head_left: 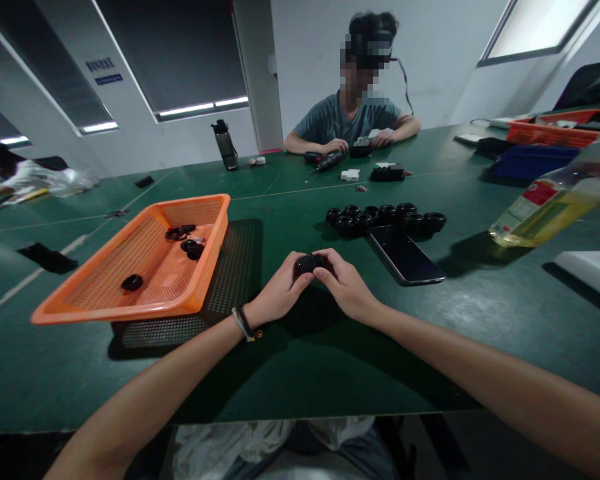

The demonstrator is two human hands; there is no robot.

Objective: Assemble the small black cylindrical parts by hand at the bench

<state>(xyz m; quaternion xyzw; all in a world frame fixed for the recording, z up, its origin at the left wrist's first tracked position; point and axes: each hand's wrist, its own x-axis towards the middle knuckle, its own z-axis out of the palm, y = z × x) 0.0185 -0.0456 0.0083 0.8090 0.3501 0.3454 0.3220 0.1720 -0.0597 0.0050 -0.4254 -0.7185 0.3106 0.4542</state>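
Between my two hands, just above the green table, is a small black round part, partly covered by fingers. My left hand is closed around its left side, with the thumb pressed to the front. My right hand grips the other side, its thumb also on the front. Behind and to the right stands a cluster of similar black round parts. An orange mesh basket on the left holds a few black pieces.
A phone lies right of my hands, near a bottle of yellow liquid and a white object. Across the table a person sits by a power screwdriver. A dark bottle and a blue bin stand farther back.
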